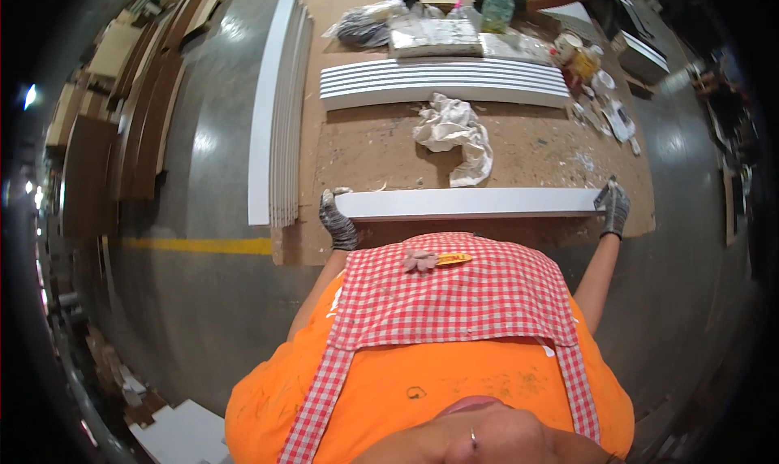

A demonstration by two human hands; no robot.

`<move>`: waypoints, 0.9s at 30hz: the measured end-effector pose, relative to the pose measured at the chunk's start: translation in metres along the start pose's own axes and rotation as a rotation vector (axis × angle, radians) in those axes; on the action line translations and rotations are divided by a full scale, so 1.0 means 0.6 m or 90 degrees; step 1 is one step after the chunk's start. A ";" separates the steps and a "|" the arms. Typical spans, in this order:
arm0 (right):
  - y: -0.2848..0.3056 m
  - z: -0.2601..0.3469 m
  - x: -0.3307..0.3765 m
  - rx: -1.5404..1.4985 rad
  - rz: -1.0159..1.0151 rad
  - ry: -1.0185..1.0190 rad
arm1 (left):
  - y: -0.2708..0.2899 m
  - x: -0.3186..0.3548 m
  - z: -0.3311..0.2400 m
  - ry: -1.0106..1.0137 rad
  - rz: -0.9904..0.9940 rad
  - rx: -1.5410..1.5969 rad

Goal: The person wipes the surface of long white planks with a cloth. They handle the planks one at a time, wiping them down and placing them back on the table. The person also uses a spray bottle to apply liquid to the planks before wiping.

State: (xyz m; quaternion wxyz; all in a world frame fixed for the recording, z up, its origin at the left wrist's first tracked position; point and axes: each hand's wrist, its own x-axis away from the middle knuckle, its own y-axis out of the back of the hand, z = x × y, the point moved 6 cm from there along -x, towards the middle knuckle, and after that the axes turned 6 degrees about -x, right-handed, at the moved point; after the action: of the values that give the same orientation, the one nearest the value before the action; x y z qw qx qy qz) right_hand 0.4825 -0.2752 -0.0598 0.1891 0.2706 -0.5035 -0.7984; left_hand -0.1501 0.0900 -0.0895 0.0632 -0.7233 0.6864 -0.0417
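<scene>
A long white panel strip lies across the near part of the brown worktable, between my two gloved hands. My left hand, in a grey knit glove, grips the strip's left end. At the right end, my right hand holds it in the same kind of glove, fingers bent over the corner. Just beyond the strip lies a crumpled white rag. Behind the rag is a row of similar white strips set side by side.
More long white strips stand stacked along the table's left side. Toward the back are plastic-wrapped bundles, a green-tinted bottle and another person's gloved hand. Small containers and scraps clutter the right edge. Brown boards stand at far left.
</scene>
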 end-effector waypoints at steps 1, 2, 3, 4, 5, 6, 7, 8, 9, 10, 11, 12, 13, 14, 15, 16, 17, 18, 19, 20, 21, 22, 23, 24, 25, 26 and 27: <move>-0.001 -0.002 0.001 0.119 0.028 0.028 | -0.004 0.000 -0.003 0.000 0.003 -0.008; 0.002 -0.031 -0.004 -0.130 0.037 -0.120 | -0.004 0.002 -0.006 0.006 -0.011 -0.033; -0.001 -0.023 0.005 -0.315 -0.001 -0.257 | 0.004 0.006 -0.008 0.009 -0.027 -0.036; 0.002 -0.014 0.007 -0.318 -0.006 -0.245 | 0.001 0.007 -0.009 0.014 -0.035 -0.033; 0.009 -0.005 0.010 -0.321 -0.012 -0.233 | -0.001 0.008 -0.010 0.019 -0.042 -0.029; 0.009 -0.013 0.015 -0.349 -0.035 -0.246 | -0.006 0.009 -0.017 0.014 -0.032 -0.039; 0.010 -0.024 0.014 -0.379 -0.061 -0.257 | -0.009 0.008 -0.013 0.030 -0.027 -0.008; 0.013 -0.005 0.014 -0.453 -0.046 -0.288 | -0.006 0.009 -0.012 0.027 -0.029 0.007; 0.029 0.023 0.015 -0.452 -0.103 -0.295 | -0.004 0.010 -0.011 0.025 -0.028 0.022; 0.049 0.055 0.016 -0.445 -0.156 -0.292 | 0.001 0.007 -0.007 0.035 -0.007 0.032; 0.067 0.079 0.014 -0.436 -0.210 -0.292 | 0.003 0.006 -0.004 0.047 0.016 0.041; 0.076 0.093 0.008 -0.453 -0.253 -0.252 | -0.001 0.010 -0.015 0.093 0.017 0.068; 0.077 0.106 0.006 -0.471 -0.291 -0.214 | -0.002 0.012 -0.040 0.063 0.049 0.095; 0.079 0.118 0.004 -0.488 -0.328 -0.175 | 0.012 0.006 -0.032 0.063 0.013 0.106; 0.067 0.142 0.000 -0.511 -0.270 -0.153 | 0.025 0.000 -0.025 0.064 -0.023 0.113; 0.056 0.176 -0.005 -0.532 -0.214 -0.130 | 0.024 -0.001 -0.064 -0.022 -0.031 -0.052; 0.041 0.213 -0.006 -0.551 -0.158 -0.105 | 0.011 -0.007 -0.096 -0.090 -0.007 -0.141; 0.012 0.270 0.007 -0.639 -0.080 -0.114 | -0.004 -0.008 -0.125 -0.156 0.018 -0.230; -0.015 0.305 0.019 -0.720 -0.003 -0.122 | -0.026 -0.006 -0.150 -0.219 0.047 -0.314; -0.068 0.290 0.036 -0.372 -0.038 0.166 | -0.073 -0.011 -0.177 -0.276 0.113 -0.345; -0.051 0.411 0.063 -0.389 -0.059 0.285 | -0.096 -0.007 -0.185 -0.292 0.141 -0.394; -0.069 0.466 0.085 -0.532 0.029 0.250 | -0.133 0.000 -0.190 -0.310 0.183 -0.430; -0.114 0.501 0.117 -0.699 0.257 0.093 | -0.166 0.008 -0.192 -0.331 0.229 -0.465; -0.106 0.566 0.152 -0.805 0.479 -0.022 | -0.193 0.013 -0.177 -0.364 0.277 -0.453; -0.085 0.615 0.172 -0.689 0.455 0.061 | -0.227 0.030 -0.176 -0.367 0.334 -0.565; -0.078 0.655 0.178 -0.635 0.383 0.268 | -0.237 0.037 -0.151 -0.375 0.353 -0.588; -0.073 0.680 0.188 -0.558 0.307 0.462 | -0.246 0.045 -0.120 -0.383 0.377 -0.609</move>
State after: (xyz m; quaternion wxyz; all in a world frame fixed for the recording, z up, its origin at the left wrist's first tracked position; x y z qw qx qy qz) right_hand 0.1390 -0.0350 0.0147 0.6171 0.3007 -0.0792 -0.7229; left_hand -0.0137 0.0679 0.0029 -0.0679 -0.4311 0.7523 0.4936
